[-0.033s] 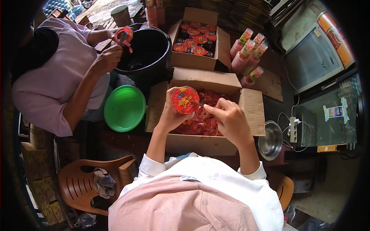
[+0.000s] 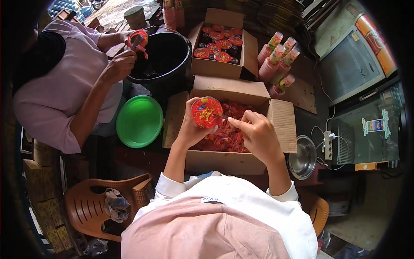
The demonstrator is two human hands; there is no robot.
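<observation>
My left hand [image 2: 192, 132] is wrapped round a sealed drink cup [image 2: 206, 111], its round red printed lid facing up. In my right hand [image 2: 258, 134] is a small thin-bladed knife [image 2: 222, 117], with the forefinger stretched along it. The tip meets the right part of the lid; whether it has pierced the film I cannot tell. Both hands are above an open cardboard box [image 2: 224, 162] that holds a heap of red plastic scraps [image 2: 230, 142]. The cup's lower part is hidden behind its lid and my fingers.
On the left, another person [image 2: 73, 82] cuts at a red-rimmed cup [image 2: 137, 39] over a black bucket [image 2: 186, 56]. A green basin [image 2: 140, 121] stands nearby. Behind are a box of sealed cups [image 2: 215, 68] and stacked cups [image 2: 276, 62]. A metal bowl [image 2: 302, 157] and power strip [image 2: 328, 146] lie right.
</observation>
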